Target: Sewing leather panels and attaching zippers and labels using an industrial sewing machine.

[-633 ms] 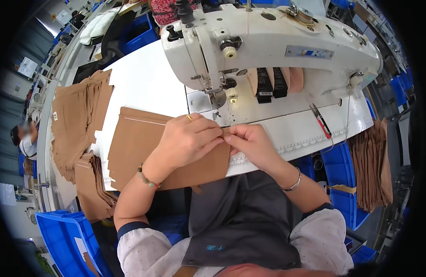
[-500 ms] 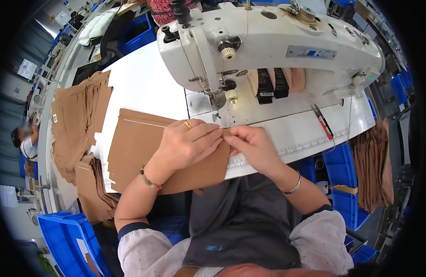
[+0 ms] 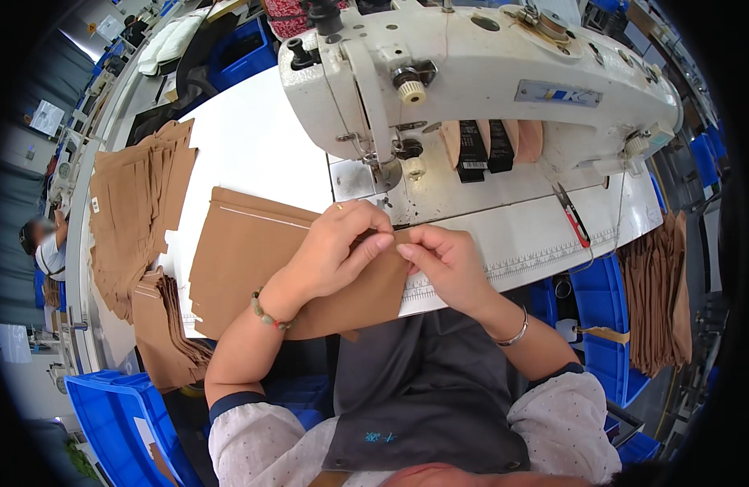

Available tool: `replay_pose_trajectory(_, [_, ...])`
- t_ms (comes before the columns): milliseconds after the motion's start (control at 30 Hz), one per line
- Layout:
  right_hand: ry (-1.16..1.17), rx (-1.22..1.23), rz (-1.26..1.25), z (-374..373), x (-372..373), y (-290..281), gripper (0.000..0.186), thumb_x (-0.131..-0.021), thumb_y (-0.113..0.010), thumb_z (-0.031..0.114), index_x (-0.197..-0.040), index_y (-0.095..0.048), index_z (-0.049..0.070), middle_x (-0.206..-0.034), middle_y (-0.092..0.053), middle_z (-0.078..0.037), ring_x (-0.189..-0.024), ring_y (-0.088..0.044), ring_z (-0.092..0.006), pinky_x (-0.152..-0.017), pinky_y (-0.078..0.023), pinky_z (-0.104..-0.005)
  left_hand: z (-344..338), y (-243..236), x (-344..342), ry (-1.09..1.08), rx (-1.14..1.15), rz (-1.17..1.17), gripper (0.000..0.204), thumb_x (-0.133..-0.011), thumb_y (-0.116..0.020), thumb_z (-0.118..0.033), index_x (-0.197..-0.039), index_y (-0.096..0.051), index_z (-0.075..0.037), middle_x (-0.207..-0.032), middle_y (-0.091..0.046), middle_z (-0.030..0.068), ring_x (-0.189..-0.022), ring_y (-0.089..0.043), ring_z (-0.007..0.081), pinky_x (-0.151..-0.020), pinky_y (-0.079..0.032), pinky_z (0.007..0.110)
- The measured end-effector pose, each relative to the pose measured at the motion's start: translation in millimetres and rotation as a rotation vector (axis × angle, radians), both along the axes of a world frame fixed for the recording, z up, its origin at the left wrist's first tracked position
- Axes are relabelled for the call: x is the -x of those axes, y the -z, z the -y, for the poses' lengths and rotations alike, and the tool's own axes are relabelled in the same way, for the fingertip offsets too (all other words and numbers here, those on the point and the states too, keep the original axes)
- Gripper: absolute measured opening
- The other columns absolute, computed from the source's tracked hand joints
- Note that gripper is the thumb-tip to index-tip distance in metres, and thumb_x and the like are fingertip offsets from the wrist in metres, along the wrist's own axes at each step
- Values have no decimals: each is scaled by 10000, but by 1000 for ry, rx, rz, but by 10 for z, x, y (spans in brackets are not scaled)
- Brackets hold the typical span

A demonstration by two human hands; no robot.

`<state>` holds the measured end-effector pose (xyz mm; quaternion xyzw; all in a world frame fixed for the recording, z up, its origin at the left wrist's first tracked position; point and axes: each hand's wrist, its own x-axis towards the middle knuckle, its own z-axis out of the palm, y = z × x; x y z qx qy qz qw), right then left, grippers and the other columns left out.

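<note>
I see the right hand pinching a corner of the brown cloth, which spreads under the left hand; whether that one grips, I cannot tell. Just beyond both stands the sewing machine; scissors lie rightward, brown pieces leftward.

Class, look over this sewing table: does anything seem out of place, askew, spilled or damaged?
Nothing looks spilled. Slightly untidy: at the left of the table, the brown pile lies fanned with uneven edges, and the smaller brown stack beside it seems to droop over the edge. The brown panel shows no visible damage.
</note>
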<state>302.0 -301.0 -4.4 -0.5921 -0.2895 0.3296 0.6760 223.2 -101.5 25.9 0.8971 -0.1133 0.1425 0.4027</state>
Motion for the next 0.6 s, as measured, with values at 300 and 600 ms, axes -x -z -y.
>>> replay_pose_trajectory(300, [12,-5,89,9,31,29,152,-993,-618,62,-1075,-702,-34,-861,-698,-39,-762,-626,-88,-686,-522,-257,-107,-8,-4,71,467,-322,80,-917,-737,-82,-902,-696,-16,-954,-688,42,-910,-621,136,-843,-490,280])
replay_pose_trajectory(600, [-4,56,395,-17,62,-47,120,-936,-677,75,-1022,-711,-2,-745,-647,-109,-650,-619,-177,-625,-493,-306,-259,-85,17,146,465,-405,125,-948,-711,-90,-883,-656,1,-978,-702,68,-918,-621,122,-834,-504,277])
